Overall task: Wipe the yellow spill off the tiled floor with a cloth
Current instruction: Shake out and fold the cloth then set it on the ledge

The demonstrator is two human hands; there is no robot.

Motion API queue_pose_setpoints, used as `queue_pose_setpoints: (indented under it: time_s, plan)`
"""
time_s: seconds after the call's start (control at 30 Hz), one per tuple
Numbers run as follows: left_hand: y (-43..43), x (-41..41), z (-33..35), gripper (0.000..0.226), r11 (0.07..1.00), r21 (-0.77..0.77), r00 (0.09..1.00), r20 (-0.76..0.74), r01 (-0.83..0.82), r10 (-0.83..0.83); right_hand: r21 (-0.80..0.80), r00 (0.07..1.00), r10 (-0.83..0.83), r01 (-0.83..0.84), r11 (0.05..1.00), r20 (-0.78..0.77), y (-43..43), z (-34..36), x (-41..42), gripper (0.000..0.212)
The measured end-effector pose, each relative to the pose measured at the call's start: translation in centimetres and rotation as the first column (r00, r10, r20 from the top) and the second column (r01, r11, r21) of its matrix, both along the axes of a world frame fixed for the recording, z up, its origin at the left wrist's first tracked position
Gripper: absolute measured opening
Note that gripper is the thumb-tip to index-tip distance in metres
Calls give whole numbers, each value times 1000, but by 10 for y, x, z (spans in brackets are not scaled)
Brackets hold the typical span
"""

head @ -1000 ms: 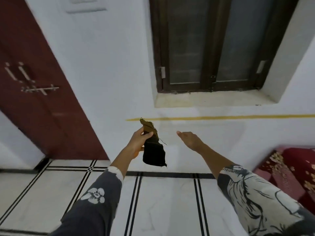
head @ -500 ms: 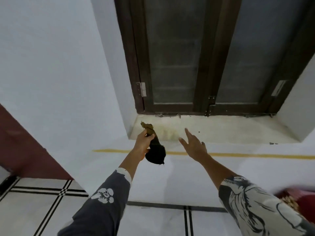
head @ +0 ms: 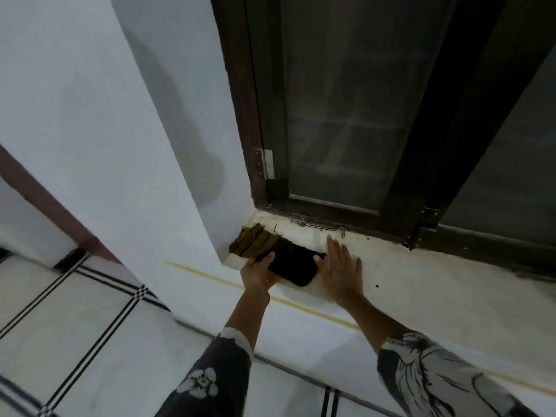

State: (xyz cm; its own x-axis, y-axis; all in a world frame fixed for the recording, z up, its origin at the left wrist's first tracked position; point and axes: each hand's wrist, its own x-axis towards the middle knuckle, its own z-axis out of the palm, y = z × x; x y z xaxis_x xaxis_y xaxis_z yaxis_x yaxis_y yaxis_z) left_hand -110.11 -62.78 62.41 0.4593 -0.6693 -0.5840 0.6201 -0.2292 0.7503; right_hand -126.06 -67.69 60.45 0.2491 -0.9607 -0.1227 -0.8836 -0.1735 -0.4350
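My left grip (head: 258, 273) is clasping the soft-looking cloth (head: 293, 267) by its near edge below the window frame (head: 249, 115); my right grip (head: 341, 273) is lying open.

A white plastered wall (head: 90, 130) fills the left half of the view and ends at a corner beside a recessed window. The window frame (head: 240, 100) is dark brown, with a metal hinge (head: 268, 167) fixed low on its left post. The panes (head: 340, 100) are dim and grey. A metal latch hook (head: 322, 228) lies along the base of the frame. A pale sill (head: 436, 275) runs below it. A thin yellow line (head: 301, 307) crosses the wall face under the sill. The tiled floor (head: 60, 311) is white with black stripes. A maroon strip (head: 36, 189) shows at far left.
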Motion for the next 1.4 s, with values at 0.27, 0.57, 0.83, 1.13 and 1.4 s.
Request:
queue_pose_setpoints:
  time_s: [0.27,0.57,0.83,1.13,1.4]
  plan:
    - [-4,-7,-7,29,996,-3,996,4,-86,86,-151,901,403,-425,892,-159,-3,-6,17,111]
    - [-19,39,6,40,981,94,983,93,-170,161,-100,829,496,-534,840,-260,-17,-4,6,112]
    - [-1,41,-6,15,955,126,960,117,-268,254,5,809,553,-563,826,-200,-23,2,-5,107]
    - [58,64,-6,10,964,190,949,288,-184,125,-91,834,551,-548,831,10,3,27,32,70]
    - [205,152,36,6,976,175,942,328,-130,67,-78,674,737,-733,676,50,107,51,162,62]
